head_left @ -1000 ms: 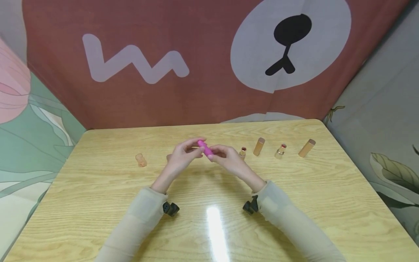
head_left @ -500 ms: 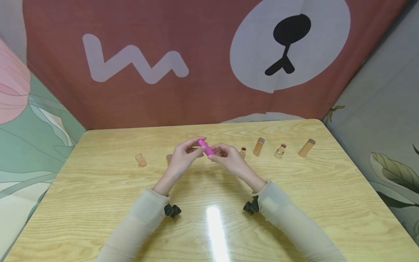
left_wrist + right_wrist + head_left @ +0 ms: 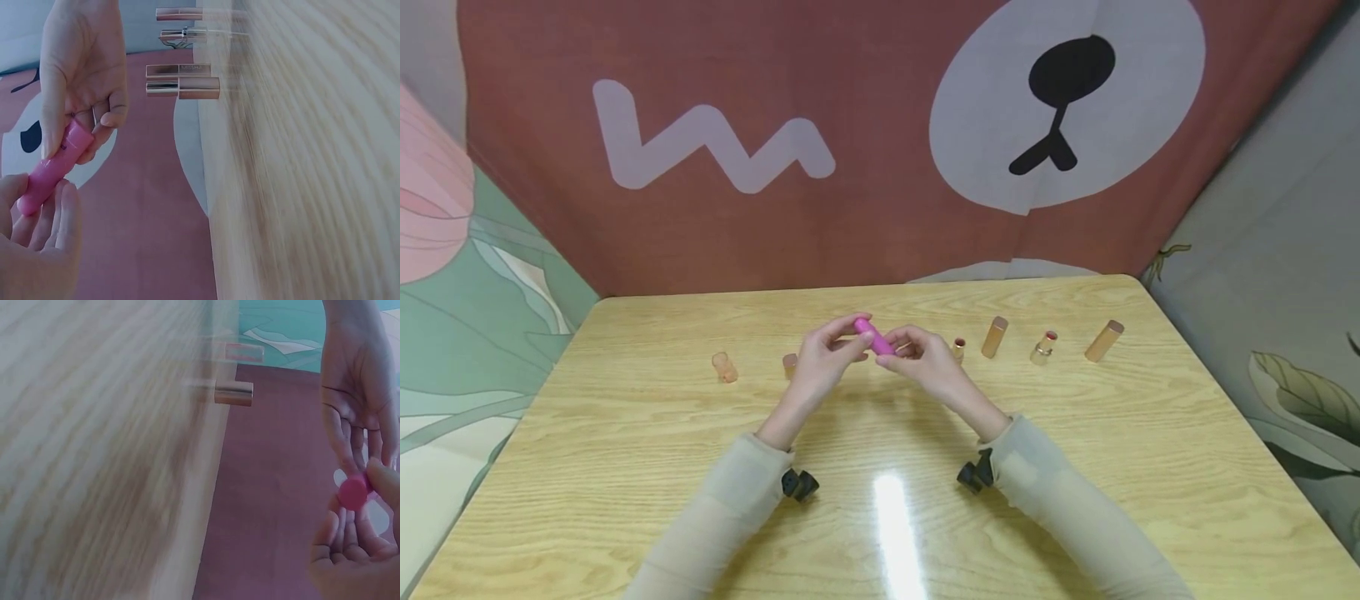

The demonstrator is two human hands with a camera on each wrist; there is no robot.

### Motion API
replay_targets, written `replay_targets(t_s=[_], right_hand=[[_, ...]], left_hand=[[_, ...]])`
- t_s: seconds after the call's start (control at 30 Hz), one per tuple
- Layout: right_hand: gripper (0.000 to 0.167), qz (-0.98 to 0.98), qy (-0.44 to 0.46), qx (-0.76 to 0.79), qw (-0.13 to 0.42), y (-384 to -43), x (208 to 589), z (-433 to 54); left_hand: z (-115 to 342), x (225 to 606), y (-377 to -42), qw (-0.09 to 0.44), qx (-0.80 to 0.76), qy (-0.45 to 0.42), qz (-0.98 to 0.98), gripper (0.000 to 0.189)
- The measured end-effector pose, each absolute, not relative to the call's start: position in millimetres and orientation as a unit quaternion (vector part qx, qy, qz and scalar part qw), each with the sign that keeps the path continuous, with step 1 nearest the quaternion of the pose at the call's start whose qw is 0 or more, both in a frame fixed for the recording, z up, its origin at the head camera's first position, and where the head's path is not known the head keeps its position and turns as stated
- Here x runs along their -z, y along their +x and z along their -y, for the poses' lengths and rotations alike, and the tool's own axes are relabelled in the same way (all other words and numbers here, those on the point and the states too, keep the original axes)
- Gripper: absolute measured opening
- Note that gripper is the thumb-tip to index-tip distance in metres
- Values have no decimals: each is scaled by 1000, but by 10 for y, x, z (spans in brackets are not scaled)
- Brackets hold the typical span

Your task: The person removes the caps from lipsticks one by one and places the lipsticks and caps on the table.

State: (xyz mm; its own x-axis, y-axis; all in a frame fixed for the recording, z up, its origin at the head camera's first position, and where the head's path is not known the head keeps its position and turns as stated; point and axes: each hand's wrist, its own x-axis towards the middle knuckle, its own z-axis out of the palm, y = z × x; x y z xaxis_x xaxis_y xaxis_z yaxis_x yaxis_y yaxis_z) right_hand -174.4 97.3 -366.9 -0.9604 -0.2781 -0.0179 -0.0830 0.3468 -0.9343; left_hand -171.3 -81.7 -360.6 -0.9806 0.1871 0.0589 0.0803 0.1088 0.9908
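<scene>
Above the table, both hands hold a slim pink lipstick tube, tilted with its far end to the left. My left hand pinches the far end between thumb and fingers. At the near end, my right hand grips the tube with its thumb and fingertips. The left wrist view shows the tube spanning from one hand to the other, with a small dark mark partly under the right hand's fingers. In the right wrist view the tube's round pink end faces the camera.
On the wooden table, right of the hands, stand an uncapped lipstick, a gold cap, another gold cap, and a partly hidden lipstick. To the left are a clear orange piece and a copper-coloured cylinder behind my left hand.
My left hand has shifted slightly right, uncovering more of the copper-coloured cylinder. The pink tube has tilted a little flatter, its near end moving right; both hands keep hold of it.
</scene>
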Motion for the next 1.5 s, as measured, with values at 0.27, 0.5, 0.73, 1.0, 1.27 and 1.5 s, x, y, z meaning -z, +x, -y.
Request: replay_targets(t_s=[0.27,0.5,0.73,1.0,1.27,1.5], right_hand=[[32,-821,-135,544,105,-1754,3655,-1002],[31,-832,-134,530,90,-1781,3637,-993],[29,-843,-124,520,65,-1792,3639,-952],[25,-853,-121,505,46,-1769,3673,-943],[25,-843,-128,518,61,-1732,3700,-922],[27,-826,-121,546,78,-1740,3710,-924]], left_hand=[[812,3624,-1733,58,-667,103,-736,36],[779,3597,-1713,52,-682,94,-724,39],[770,3566,-1698,42,-682,65,-727,37],[838,3517,-1759,0,-704,19,-710,36],[959,3505,-1818,-3,-710,-3,-704,37],[1021,3514,-1808,3,-695,0,-719,39]])
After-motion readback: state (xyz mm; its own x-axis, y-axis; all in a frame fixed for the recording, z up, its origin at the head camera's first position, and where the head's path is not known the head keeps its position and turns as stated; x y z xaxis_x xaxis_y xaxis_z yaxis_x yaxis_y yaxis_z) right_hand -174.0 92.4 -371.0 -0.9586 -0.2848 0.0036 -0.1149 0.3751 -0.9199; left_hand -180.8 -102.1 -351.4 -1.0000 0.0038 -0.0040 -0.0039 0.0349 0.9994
